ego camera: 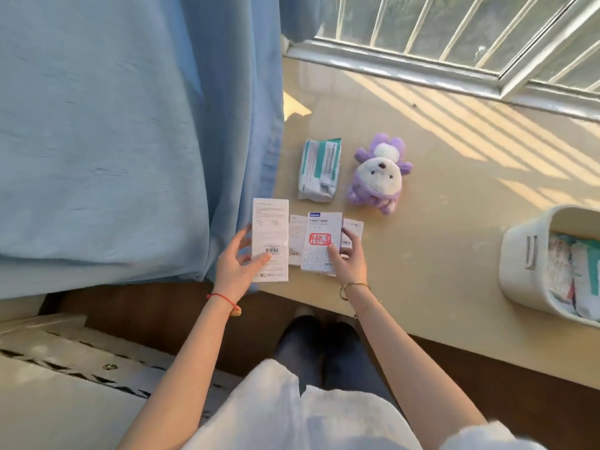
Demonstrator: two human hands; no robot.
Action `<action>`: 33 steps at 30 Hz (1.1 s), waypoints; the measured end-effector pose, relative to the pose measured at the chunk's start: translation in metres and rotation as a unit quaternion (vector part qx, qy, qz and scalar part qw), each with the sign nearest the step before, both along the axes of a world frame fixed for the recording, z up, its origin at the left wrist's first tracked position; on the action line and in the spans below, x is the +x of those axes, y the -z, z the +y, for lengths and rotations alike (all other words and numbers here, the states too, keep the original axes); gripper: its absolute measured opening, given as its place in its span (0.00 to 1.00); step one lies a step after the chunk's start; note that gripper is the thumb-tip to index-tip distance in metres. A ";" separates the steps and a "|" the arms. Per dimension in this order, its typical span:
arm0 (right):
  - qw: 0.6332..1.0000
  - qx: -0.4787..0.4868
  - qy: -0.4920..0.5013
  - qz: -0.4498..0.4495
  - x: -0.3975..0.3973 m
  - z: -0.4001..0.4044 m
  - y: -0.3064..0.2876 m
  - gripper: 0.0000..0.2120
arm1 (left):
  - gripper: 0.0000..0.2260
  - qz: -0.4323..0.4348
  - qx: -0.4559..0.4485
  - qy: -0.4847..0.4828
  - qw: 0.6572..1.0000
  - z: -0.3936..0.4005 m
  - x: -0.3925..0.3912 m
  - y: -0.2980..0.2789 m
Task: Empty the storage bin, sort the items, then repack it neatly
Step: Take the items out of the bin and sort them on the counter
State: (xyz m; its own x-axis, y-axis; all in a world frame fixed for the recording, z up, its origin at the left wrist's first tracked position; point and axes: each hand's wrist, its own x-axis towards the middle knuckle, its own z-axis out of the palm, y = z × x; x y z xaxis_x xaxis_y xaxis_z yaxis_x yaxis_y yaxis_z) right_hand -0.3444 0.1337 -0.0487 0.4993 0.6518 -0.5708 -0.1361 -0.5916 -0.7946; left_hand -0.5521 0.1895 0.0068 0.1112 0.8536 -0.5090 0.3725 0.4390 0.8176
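A: Why a box in each hand?

B: Sorting, I'd say. The left hand (238,259) holds the tall white box (270,240) by its lower left edge, thumb across the front and fingers behind. The right hand (346,254) pinches the box with the red stamp (321,243) at its right side. Both grips are closed on cardboard, neither loose.

A: And the flat ones beneath?

B: More boxes (296,240) lie on the desk (422,254) just under the two held ones, near the front edge. It looks like a pile of like with like, boxes kept together.

A: So the soft things sit apart on purpose?

B: Probably. The tissue pack (319,170) and the plush (378,175) lie side by side farther back, clear of the boxes.

A: The bin?

B: The bin (526,254) stands at the desk's right end, well apart, with packets (571,271) inside. Emptying isn't finished.
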 end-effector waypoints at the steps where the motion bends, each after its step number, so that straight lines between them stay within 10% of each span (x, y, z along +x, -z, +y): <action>1: 1.000 -0.007 -0.006 -0.005 -0.006 0.009 0.008 0.22 | 0.30 -0.001 -0.006 0.000 1.000 0.004 -0.003 0.007; 14: 0.970 -0.111 -0.115 -0.185 -0.040 0.049 0.086 0.22 | 0.30 -0.009 -0.039 0.005 0.999 0.026 -0.012 0.061; 33: 0.904 -0.056 -0.091 -0.413 0.107 -0.085 0.043 0.17 | 0.33 0.031 -0.058 0.157 0.985 -0.011 0.149 0.117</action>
State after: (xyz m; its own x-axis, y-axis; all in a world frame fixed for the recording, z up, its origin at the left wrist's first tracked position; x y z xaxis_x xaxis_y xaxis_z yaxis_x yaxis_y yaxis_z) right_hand -0.2372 0.0486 -0.0921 0.6761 0.7272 -0.1189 0.5845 -0.6275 -0.5144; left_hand -0.4033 0.1784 -0.1104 0.3273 0.7169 -0.6156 0.5524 0.3834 0.7402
